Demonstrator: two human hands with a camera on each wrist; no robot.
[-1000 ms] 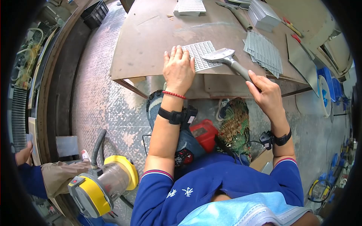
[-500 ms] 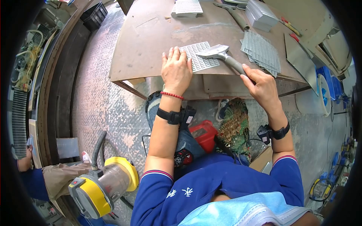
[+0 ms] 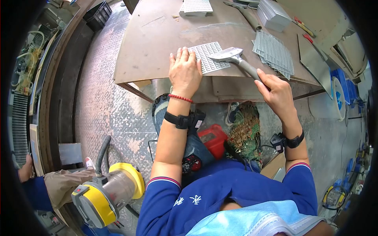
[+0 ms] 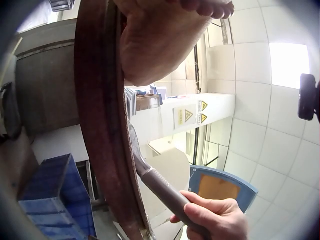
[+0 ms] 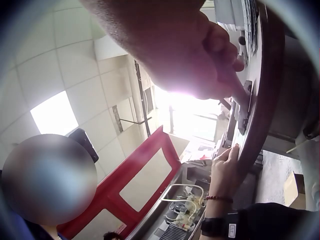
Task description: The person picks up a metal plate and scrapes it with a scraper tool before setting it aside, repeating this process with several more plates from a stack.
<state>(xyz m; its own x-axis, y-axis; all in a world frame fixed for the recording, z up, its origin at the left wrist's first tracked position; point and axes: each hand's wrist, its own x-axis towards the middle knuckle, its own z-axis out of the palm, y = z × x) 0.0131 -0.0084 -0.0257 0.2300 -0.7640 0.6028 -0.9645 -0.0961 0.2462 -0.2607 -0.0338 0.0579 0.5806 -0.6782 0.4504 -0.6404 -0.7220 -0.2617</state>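
Note:
A light grey sheet with rows of slots (image 3: 213, 67) lies near the front edge of the table. Across its left side rests the left hand (image 3: 185, 74), palm down with fingers straight. The right hand (image 3: 277, 94) grips the grey handle of a scraper (image 3: 249, 69), and the scraper's broad metal head overlaps the right half of the sheet. In the left wrist view, the scraper (image 4: 165, 190) slants down to the table edge from the right hand (image 4: 215, 217). The right wrist view shows the left hand (image 5: 225, 167) low at the table edge, beyond the scraper head.
Slotted sheets lie in a fanned pile (image 3: 273, 53) on the table's right; another stack (image 3: 197, 7) stands at the back. Behind the pile are a taller stack (image 3: 274, 15) and a grey tube-like handle (image 3: 250, 19). A yellow vacuum cleaner (image 3: 106, 196) stands on the floor at left.
The scraper head slid a little left over the sheet, then slightly back right, with the right hand gripping it. The left hand stays on the sheet.

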